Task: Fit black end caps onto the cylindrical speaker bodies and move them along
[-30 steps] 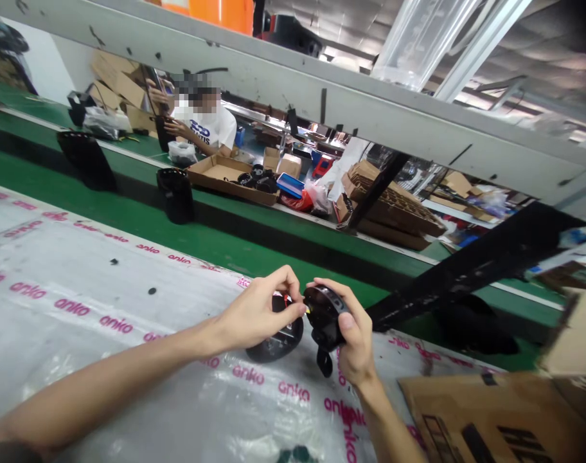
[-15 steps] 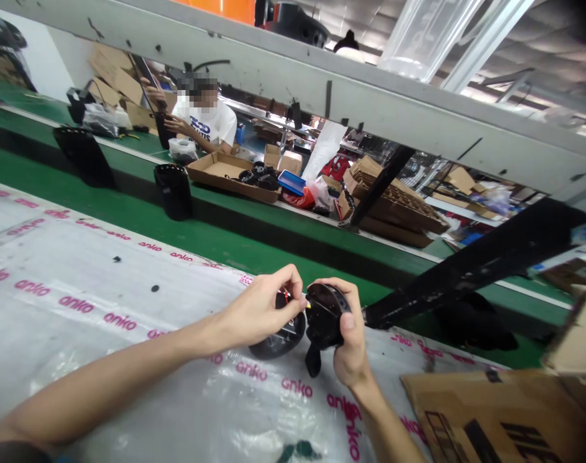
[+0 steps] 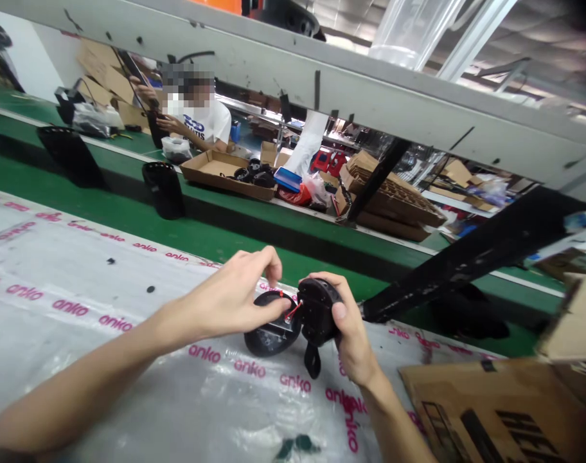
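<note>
My right hand (image 3: 347, 315) is wrapped round a round black plastic housing (image 3: 317, 312), tilted up on its edge, with a short black tab (image 3: 312, 361) hanging below it. Just left of it a second round black part (image 3: 272, 334) rests on the plastic-covered table. Thin red wires (image 3: 293, 311) run between the two parts. Over the second part is my left hand (image 3: 247, 289), thumb and forefinger apart, with nothing seen between them. The left thumb lies over the part's top near the wires; whether it touches is unclear.
A cardboard box (image 3: 486, 411) lies at the right. Beyond the table runs a green conveyor (image 3: 216, 235), with black curved parts (image 3: 162, 190) and an open carton (image 3: 225, 177). A black slanted post (image 3: 471, 257) and a grey beam (image 3: 293, 74) cross ahead. A co-worker (image 3: 201, 119) sits opposite.
My left thumb and forefinger have parted from their pinch by the wires, and the forefinger has lifted. The red wires now show more clearly. My right hand keeps hold of the housing.
</note>
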Demonstrator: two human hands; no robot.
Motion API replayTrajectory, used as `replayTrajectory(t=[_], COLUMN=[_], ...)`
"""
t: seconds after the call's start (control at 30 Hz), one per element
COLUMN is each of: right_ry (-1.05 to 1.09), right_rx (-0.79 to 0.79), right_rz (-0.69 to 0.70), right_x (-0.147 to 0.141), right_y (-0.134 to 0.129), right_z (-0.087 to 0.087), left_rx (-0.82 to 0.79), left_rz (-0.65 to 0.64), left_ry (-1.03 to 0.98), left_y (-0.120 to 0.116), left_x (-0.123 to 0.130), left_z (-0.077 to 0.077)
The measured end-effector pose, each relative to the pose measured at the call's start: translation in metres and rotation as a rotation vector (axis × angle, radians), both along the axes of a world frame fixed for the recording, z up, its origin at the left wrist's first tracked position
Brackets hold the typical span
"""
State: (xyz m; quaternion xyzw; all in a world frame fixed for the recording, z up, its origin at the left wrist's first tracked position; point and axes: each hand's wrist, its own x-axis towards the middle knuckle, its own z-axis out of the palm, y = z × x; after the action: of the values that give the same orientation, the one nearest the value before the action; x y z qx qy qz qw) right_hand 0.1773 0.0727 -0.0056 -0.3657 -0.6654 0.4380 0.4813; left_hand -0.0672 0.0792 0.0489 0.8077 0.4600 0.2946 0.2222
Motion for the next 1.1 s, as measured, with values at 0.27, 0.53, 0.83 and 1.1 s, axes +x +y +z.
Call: replayTrajectory(t=[0.27,0.53,0.83,1.1], right_ry=[-0.125,-0.124,-0.135,-0.236], right_rx=[0.042,0.032,0.181,0.145], right_rz=[0.031,-0.061,-0.078,-0.015], right_x=[0.014,0.009,0.008,0.011], right_y=[-0.001,-0.001,-0.003,-0.002], right_z=[0.013,0.007,0.005,0.011], left_rx=[0.023,0.160,0.203,0.071], left_rz=[-0.094,-0.154,-0.109,-0.161], left_ry=[0.020,-0.115,-0.152,-0.146], left_y=[-0.001,0.005,0.002,0.005], left_x=[0.001,0.016,0.020,0.016], left_z=[0.001,-0.024,-0.032,-0.022])
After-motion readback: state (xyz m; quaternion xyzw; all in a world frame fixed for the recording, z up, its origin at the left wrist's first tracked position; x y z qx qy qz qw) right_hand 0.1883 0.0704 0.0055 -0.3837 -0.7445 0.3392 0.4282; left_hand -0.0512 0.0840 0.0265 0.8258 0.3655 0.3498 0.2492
